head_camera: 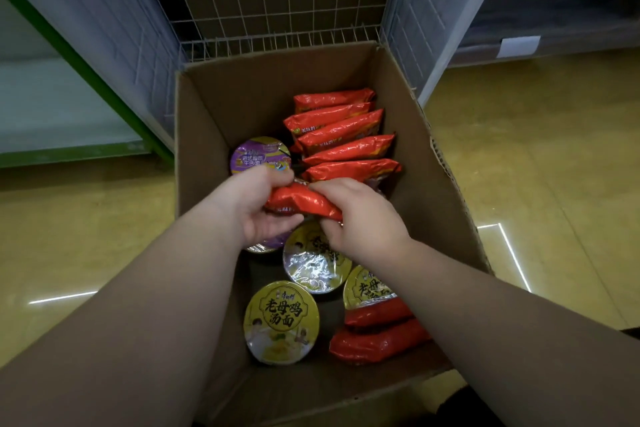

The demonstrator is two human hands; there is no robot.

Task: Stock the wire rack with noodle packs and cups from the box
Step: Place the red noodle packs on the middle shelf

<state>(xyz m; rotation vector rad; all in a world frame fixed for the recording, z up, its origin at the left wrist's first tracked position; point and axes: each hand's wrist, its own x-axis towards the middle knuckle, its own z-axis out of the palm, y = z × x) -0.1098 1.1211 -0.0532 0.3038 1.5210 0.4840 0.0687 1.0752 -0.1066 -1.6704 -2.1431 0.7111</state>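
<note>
An open cardboard box (pixel 207 121) stands on the floor in front of a white wire rack (pixel 270 0). Inside, several red noodle packs (pixel 343 130) stand on edge along the right side, and two more red packs (pixel 377 336) lie at the near right. A purple-lidded cup (pixel 258 154) and yellow-lidded cups (pixel 280 321) sit on the left and in the middle. My left hand (pixel 263 208) and my right hand (pixel 360 215) both grip one red noodle pack (pixel 299 201) just above the cups, one hand at each end.
The wire rack's low front rail (pixel 277 42) runs just behind the box. A green-framed shelf unit (pixel 69 87) stands at the left and grey panels (pixel 433 17) at the right. Glossy yellow floor (pixel 554 166) lies on both sides of the box.
</note>
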